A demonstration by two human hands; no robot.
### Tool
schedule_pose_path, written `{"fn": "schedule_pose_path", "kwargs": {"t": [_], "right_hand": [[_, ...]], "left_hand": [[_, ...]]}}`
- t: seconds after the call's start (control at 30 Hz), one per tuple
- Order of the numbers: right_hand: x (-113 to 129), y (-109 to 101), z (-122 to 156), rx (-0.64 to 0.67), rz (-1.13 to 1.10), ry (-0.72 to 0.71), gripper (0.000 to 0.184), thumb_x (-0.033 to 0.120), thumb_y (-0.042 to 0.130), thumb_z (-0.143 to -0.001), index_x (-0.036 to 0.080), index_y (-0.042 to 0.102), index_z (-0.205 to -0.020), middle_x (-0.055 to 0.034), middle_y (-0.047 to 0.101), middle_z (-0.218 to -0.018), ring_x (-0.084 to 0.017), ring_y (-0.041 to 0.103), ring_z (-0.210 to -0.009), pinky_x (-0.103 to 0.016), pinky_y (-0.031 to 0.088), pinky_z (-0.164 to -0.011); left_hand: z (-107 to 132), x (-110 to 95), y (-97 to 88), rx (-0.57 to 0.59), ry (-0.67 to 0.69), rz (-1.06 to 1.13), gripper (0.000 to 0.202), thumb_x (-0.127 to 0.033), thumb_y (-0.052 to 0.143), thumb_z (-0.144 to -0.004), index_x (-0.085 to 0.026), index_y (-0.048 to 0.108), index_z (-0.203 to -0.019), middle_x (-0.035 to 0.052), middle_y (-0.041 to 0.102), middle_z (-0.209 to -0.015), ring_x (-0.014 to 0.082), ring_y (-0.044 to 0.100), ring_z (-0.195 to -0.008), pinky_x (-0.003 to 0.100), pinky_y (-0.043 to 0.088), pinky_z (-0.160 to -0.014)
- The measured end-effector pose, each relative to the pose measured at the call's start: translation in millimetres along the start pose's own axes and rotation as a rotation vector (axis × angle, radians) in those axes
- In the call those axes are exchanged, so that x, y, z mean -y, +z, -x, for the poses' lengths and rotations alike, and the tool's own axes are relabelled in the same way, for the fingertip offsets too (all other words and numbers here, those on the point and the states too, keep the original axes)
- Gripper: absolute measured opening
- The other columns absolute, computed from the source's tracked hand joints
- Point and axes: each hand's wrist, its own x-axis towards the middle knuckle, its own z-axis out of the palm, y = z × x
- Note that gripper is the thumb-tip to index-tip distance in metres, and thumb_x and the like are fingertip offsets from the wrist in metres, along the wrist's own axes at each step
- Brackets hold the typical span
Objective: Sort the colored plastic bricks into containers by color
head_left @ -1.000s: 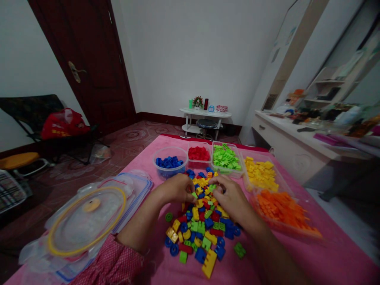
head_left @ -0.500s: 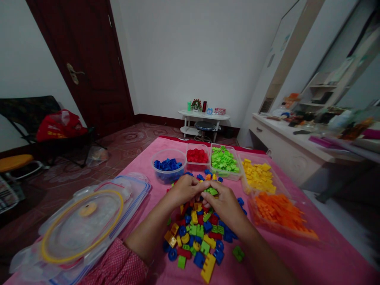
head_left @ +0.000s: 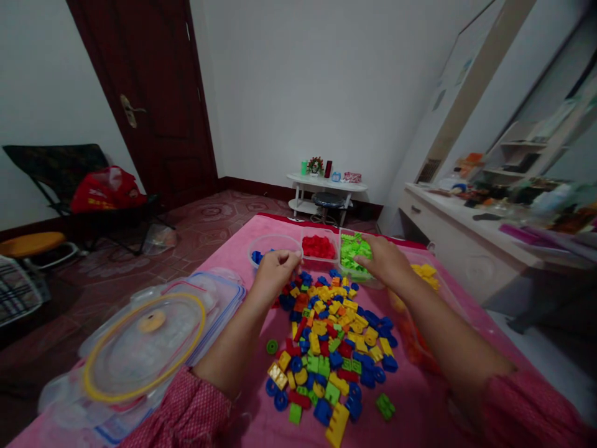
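My left hand (head_left: 278,271) is closed in a pinch above the pile of mixed toy building bricks (head_left: 326,348), beside the round tub of blue bricks (head_left: 259,255). Whatever its fingertips hold, if anything, is hidden. Over the clear box of green bricks (head_left: 353,250) reaches my right hand (head_left: 386,258), thumb and fingers apart, and no brick shows between them. Between the two hands stands a box of red bricks (head_left: 318,247). The loose pile holds yellow, blue, green, red and orange pieces.
Yellow bricks (head_left: 425,275) fill a box at the right; my right forearm partly covers the orange box (head_left: 417,342). Stacked plastic lids (head_left: 144,348) lie at the left on the pink cloth (head_left: 233,249). Beyond are a dresser (head_left: 457,236) and a small white table (head_left: 326,182).
My hands were together over the pile with a green brick between them. They have parted: the right went to the green box, the left moved slightly up and left. The view shifted a little.
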Motion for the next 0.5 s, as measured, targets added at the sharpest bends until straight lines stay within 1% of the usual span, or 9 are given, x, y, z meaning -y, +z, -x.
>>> {"fn": "schedule_pose_path", "kwargs": {"t": [0.07, 0.1, 0.17, 0.23, 0.27, 0.3, 0.37, 0.43, 0.5], "right_hand": [[24, 16, 14, 0.087, 0.014, -0.038, 0.034, 0.019, 0.069, -0.070, 0.013, 0.066, -0.102, -0.0176, 0.064, -0.107, -0.030, 0.057, -0.101, -0.045, 0.039, -0.089], [40, 26, 26, 0.159, 0.003, -0.078, 0.029, 0.022, 0.067, -0.072, 0.017, 0.066, -0.101, -0.0129, 0.065, -0.106, -0.025, 0.059, -0.099, -0.040, 0.041, -0.089], [74, 46, 57, 0.446, -0.093, -0.312, 0.028, 0.024, 0.064, -0.076, 0.020, 0.064, -0.104, -0.0068, 0.065, -0.105, -0.020, 0.058, -0.098, -0.032, 0.042, -0.088], [104, 62, 88, 0.630, -0.155, -0.509, 0.025, 0.032, 0.067, -0.075, 0.020, 0.066, -0.097, -0.0050, 0.064, -0.100, -0.018, 0.058, -0.093, -0.028, 0.043, -0.083], [114, 67, 101, 0.685, -0.152, -0.575, 0.025, 0.035, 0.066, -0.075, 0.019, 0.066, -0.095, -0.0055, 0.063, -0.099, -0.019, 0.057, -0.095, -0.028, 0.042, -0.083], [122, 72, 112, 0.701, -0.145, -0.597, 0.023, 0.034, 0.065, -0.076, 0.018, 0.066, -0.093, -0.0063, 0.063, -0.099, -0.019, 0.055, -0.097, -0.028, 0.041, -0.085], [128, 79, 125, 0.716, -0.105, -0.585, 0.015, 0.023, 0.059, -0.080, 0.017, 0.066, -0.091, -0.0074, 0.061, -0.099, -0.019, 0.055, -0.096, -0.028, 0.040, -0.084], [124, 84, 127, 0.706, -0.065, -0.500, 0.016, 0.011, 0.052, -0.079, 0.016, 0.065, -0.087, -0.0073, 0.061, -0.095, -0.017, 0.055, -0.093, -0.027, 0.040, -0.081], [115, 83, 121, 0.676, -0.050, -0.394, 0.020, 0.006, 0.049, -0.077, 0.016, 0.065, -0.082, -0.0068, 0.061, -0.091, -0.016, 0.055, -0.088, -0.025, 0.041, -0.077]], "left_hand": [[0, -4, -5.2, -0.039, 0.006, 0.031, 0.035, -0.046, 0.055, -0.075, -0.013, 0.061, -0.066, -0.0011, 0.057, -0.055, 0.0065, 0.046, -0.043, 0.017, 0.033, -0.043], [0, -6, -7.6, -0.054, 0.006, 0.042, 0.034, -0.046, 0.055, -0.075, -0.013, 0.062, -0.066, -0.0011, 0.057, -0.055, 0.0064, 0.046, -0.044, 0.017, 0.033, -0.043], [-1, -8, -11.5, -0.075, 0.009, 0.054, 0.034, -0.045, 0.055, -0.075, -0.013, 0.062, -0.066, -0.0014, 0.057, -0.055, 0.0062, 0.046, -0.044, 0.017, 0.034, -0.044], [-1, -8, -13.5, -0.080, 0.018, 0.057, 0.034, -0.045, 0.055, -0.075, -0.013, 0.061, -0.066, -0.0015, 0.056, -0.055, 0.0060, 0.046, -0.044, 0.017, 0.034, -0.043], [-1, -8, -13.8, -0.076, 0.023, 0.057, 0.034, -0.045, 0.055, -0.075, -0.013, 0.061, -0.066, -0.0014, 0.056, -0.055, 0.0060, 0.046, -0.043, 0.017, 0.033, -0.043], [-1, -7, -13.6, -0.070, 0.031, 0.055, 0.034, -0.045, 0.054, -0.075, -0.013, 0.061, -0.065, -0.0014, 0.056, -0.054, 0.0060, 0.045, -0.043, 0.017, 0.033, -0.043], [-1, -5, -12.2, -0.055, 0.049, 0.037, 0.034, -0.044, 0.053, -0.076, -0.013, 0.061, -0.065, -0.0013, 0.056, -0.054, 0.0063, 0.046, -0.043, 0.017, 0.034, -0.043], [-1, -3, -9.9, -0.052, 0.064, 0.003, 0.034, -0.044, 0.053, -0.076, -0.013, 0.061, -0.065, -0.0011, 0.057, -0.055, 0.0068, 0.047, -0.044, 0.018, 0.035, -0.045], [-1, -2, -7.3, -0.040, 0.072, -0.031, 0.034, -0.044, 0.052, -0.077, -0.013, 0.062, -0.065, -0.0005, 0.058, -0.055, 0.0074, 0.047, -0.044, 0.018, 0.035, -0.045]]}}
